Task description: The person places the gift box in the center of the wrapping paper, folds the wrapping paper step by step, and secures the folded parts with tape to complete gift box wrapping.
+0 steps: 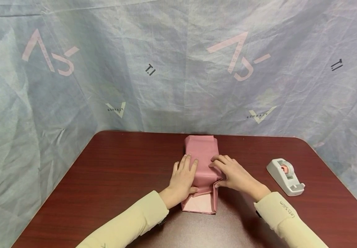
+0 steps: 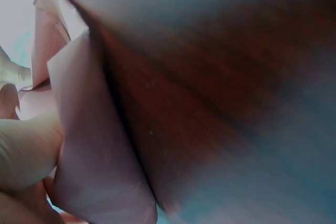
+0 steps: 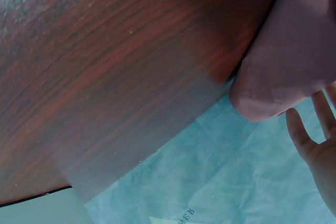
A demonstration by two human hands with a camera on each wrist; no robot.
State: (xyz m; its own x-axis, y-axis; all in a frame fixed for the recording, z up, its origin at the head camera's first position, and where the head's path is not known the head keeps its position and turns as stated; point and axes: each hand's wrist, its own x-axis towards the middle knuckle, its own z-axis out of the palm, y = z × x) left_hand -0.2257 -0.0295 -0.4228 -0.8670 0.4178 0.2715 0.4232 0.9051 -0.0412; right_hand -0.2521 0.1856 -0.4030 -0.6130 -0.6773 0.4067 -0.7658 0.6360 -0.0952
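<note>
On the table lies a long package wrapped in pink paper [image 1: 203,167], its near end loosely folded with a pale inner flap [image 1: 198,204] spread toward me. My left hand [image 1: 179,181] rests along its left side, fingers extended on top and thumb at the near fold. Over the right edge, my right hand [image 1: 237,175] touches the top with bent fingers, its thumb against a raised side fold. The left wrist view shows the pink side wall [image 2: 97,140] close up beside a thumb [image 2: 31,153]. In the right wrist view, fingers [image 3: 299,129] lie along the paper.
A white tape dispenser [image 1: 286,179] with a roll of tape stands to the right on the dark red wooden table [image 1: 128,162]. Behind the table hangs a grey-blue printed cloth [image 1: 172,86], which also closes off both sides.
</note>
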